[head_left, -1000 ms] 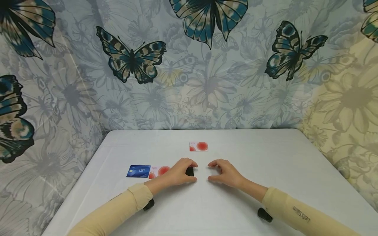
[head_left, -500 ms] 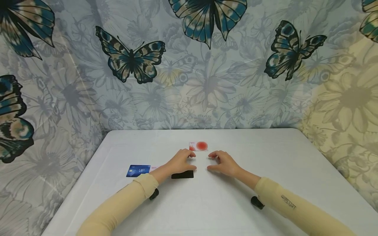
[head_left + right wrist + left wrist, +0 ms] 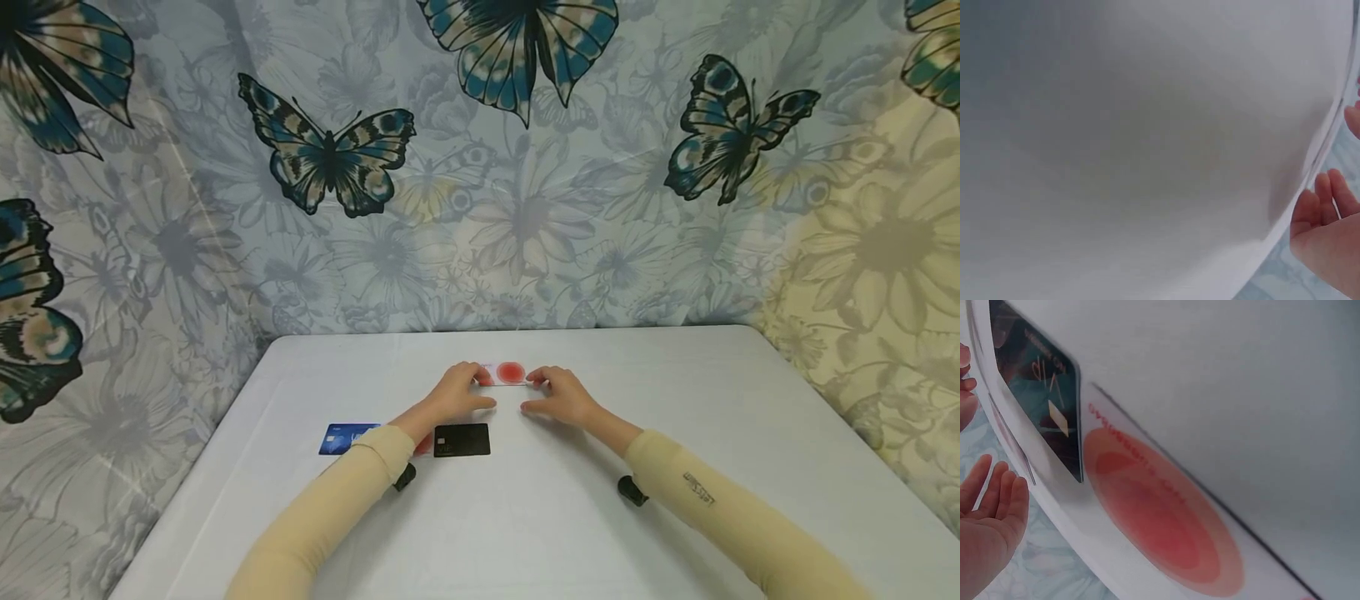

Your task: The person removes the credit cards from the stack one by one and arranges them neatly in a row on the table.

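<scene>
A white and red card with a red circle lies near the back of the table. My left hand is at its left end, and its fingers overlap that end in the head view. At the right end is my right hand, fingertips by the corner. Both hands have loosely bent fingers and neither visibly grips the card; contact cannot be told. Nearer the front, a black card lies flat. Left of it is another red-circle card, mostly hidden by my left forearm, then a blue card, partly covered by the sleeve.
The white table ends at a wall covering printed with butterflies and flowers. A dark wrist camera hangs under the left sleeve, and another dark camera is under the right one.
Both hands have moved away from the body, from beside the black card to the far red-circle card. The black card, earlier mostly under my left hand, is now uncovered.
</scene>
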The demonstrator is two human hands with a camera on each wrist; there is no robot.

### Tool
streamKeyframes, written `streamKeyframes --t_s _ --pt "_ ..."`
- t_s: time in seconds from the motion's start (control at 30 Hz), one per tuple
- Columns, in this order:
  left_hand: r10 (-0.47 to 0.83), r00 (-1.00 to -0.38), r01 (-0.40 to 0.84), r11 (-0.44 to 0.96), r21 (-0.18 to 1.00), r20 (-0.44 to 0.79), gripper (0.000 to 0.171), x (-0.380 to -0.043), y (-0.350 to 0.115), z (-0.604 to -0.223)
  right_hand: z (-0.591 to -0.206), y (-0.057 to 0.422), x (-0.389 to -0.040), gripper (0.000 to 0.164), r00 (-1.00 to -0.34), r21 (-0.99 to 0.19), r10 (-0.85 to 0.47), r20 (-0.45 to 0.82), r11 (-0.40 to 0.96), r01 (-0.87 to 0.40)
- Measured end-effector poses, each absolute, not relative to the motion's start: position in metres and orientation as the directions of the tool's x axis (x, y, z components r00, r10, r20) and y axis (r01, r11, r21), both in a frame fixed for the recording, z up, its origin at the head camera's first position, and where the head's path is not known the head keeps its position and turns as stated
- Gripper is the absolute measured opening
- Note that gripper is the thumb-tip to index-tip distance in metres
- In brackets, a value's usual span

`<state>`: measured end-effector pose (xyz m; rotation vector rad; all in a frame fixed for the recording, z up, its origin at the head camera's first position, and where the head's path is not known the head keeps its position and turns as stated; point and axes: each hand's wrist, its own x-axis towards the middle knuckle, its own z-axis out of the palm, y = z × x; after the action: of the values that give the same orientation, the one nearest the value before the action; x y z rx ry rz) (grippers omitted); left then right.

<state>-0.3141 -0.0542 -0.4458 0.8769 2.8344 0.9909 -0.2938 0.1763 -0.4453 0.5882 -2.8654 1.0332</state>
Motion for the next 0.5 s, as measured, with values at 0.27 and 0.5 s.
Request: streamKeyframes --t_s 0.27,0.5 --pt "0.417 -0.904 0.384 0.702 0.6 0.09 0.046 -0.319 -0.045 -0.435 -0.445 0.173 -0.312 0.049 -0.932 -0.582 -0.321 0.17 0.73 -0.358" --pt "0.336 -0.938 0.318 0.747 0.584 0.081 0.046 -0.325 -0.041 -0.433 -0.442 0.169 -0.321 0.053 -0.952 -0.56 -0.279 0.122 0.773 -0.299"
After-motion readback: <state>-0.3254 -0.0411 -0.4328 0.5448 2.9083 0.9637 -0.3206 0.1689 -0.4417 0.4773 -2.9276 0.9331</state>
